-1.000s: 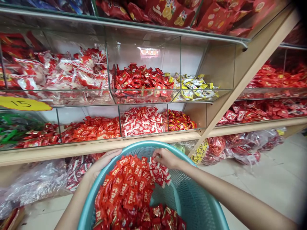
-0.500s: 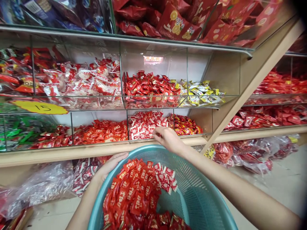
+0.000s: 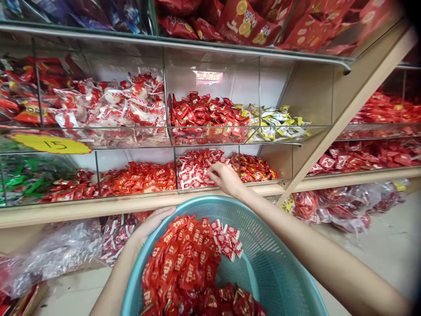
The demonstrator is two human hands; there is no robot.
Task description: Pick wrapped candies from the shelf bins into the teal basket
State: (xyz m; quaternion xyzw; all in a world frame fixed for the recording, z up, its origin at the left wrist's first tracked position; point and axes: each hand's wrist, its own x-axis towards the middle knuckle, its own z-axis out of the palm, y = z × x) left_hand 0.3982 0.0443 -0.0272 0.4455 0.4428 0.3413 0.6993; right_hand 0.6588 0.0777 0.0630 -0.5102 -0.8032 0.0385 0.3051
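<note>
A teal plastic basket (image 3: 269,245) holds red-wrapped candies (image 3: 180,254), a small cluster of red-and-white candies (image 3: 226,239) and darker red ones at the bottom. My left hand (image 3: 153,224) grips the basket's left rim, fingers lying along its outer side. Over the basket's far rim, my right hand (image 3: 224,177) reaches to the front of the shelf bin of red-and-white candies (image 3: 192,171). Its fingers are curled together at the candies; whether they pinch one is too small to tell.
Beside that bin lie orange-red candies (image 3: 144,177) and red-and-yellow candies (image 3: 256,169). Clear dividers and a wooden shelf edge (image 3: 82,211) run in front. A yellow price tag (image 3: 51,143) hangs left. Plastic bags (image 3: 66,250) sit below; a slanted wooden post (image 3: 332,127) stands right.
My right hand has moved slightly up and left, deeper among the red-and-white candies. The view has shifted a little; my left hand stays on the basket rim.
</note>
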